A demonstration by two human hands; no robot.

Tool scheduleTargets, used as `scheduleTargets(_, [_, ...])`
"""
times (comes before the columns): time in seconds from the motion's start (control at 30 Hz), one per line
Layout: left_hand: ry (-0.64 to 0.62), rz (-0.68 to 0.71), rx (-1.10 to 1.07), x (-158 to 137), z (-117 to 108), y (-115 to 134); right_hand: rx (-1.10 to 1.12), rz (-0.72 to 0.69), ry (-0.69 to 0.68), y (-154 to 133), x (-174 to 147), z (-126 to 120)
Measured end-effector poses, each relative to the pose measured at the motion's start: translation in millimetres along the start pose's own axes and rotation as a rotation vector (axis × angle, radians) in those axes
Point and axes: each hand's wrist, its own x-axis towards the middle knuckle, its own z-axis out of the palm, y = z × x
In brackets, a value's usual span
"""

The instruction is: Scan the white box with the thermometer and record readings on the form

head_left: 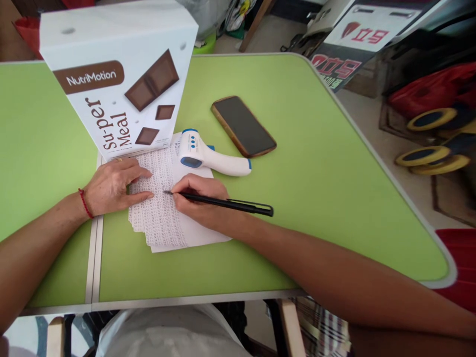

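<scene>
Head view: black pen (pixel 219 201) snug in right-hand grip (pixel 204 188), tip (pixel 168 192) leftward over paper (pixel 163 223), long axis nearly crosswise

A thin red cord bracelet (pixel 85 204) circles the left wrist (pixel 77 208), and pale grey clothing (pixel 171 332) covers the lap.

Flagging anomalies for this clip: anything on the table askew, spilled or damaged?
The paper looks odd: stepped lower-left edge, torn or misaligned sheets, can't tell which. The thermometer gun overlaps its upper right. No spill visible.
</scene>
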Motion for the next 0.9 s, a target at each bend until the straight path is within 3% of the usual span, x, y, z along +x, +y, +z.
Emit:
scheduleTargets(0.33, [-0.007,-0.008,0.003,0.2,-0.3,0.4,0.017,0.012,-0.032,0.2,-2.6,-3.0])
scheduleTargets(0.53, [-0.010,-0.015,0.002,0.5,0.1,0.5,0.074,-0.034,-0.161,-1.0,-4.0,-2.1])
scheduleTargets(0.9, [-0.012,-0.019,-0.006,0.0,0.2,0.3,0.011,-0.117,-0.117,2.1,-3.2,3.2])
